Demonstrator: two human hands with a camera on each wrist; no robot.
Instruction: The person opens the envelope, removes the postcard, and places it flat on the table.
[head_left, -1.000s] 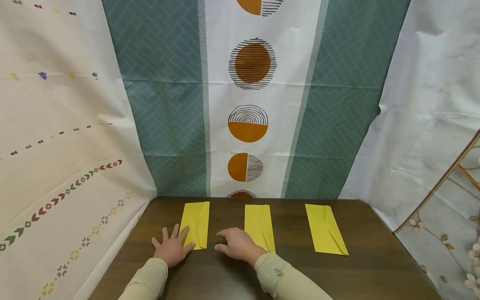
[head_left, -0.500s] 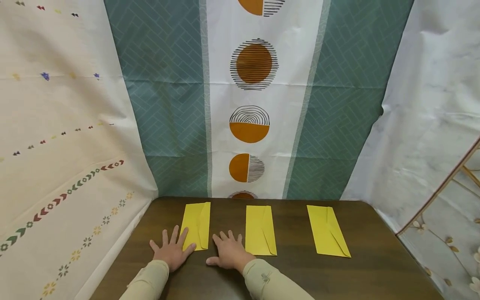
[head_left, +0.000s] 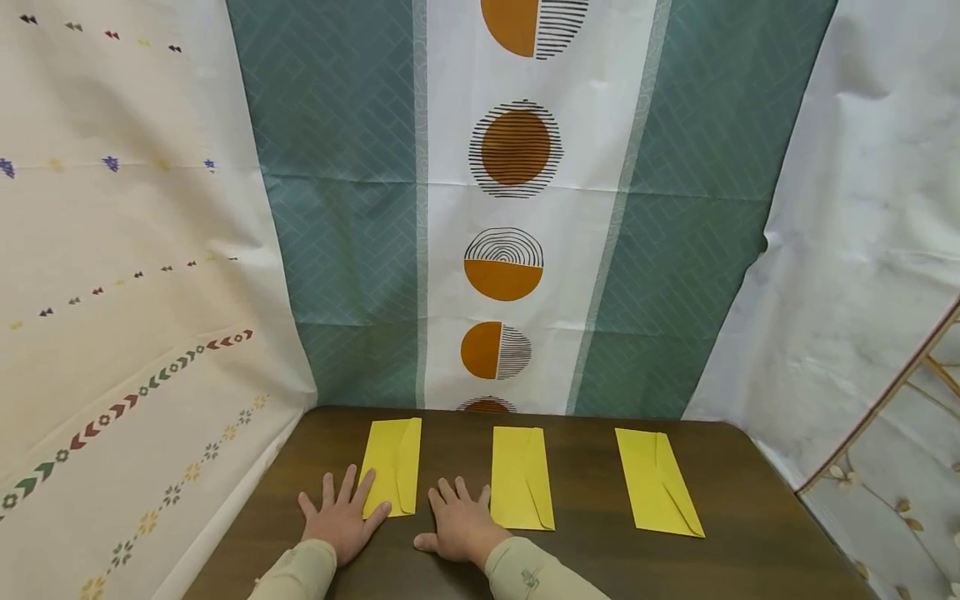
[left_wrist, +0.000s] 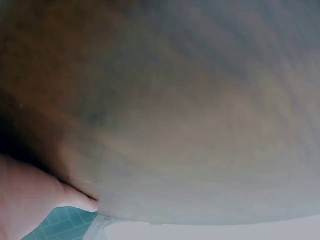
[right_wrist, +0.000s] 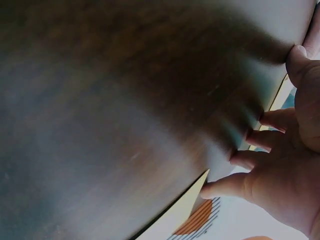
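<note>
Yellow paper throughout: three envelopes lie in a row on the dark wood tabletop (head_left: 750, 542), flaps up. Left hand (head_left: 339, 521) lies flat, fingers spread, its fingertips overlapping the near corner of the left envelope (head_left: 393, 467). Right hand (head_left: 459, 527) lies flat and empty on bare wood between that envelope and the middle envelope (head_left: 521, 478), just beside the latter's edge. Right envelope (head_left: 657, 482) sits well apart, untouched. Risk, as judged: thin paper on smooth wood slides under fingertip pressure, skewing the row; a raised flap could crease.
</note>
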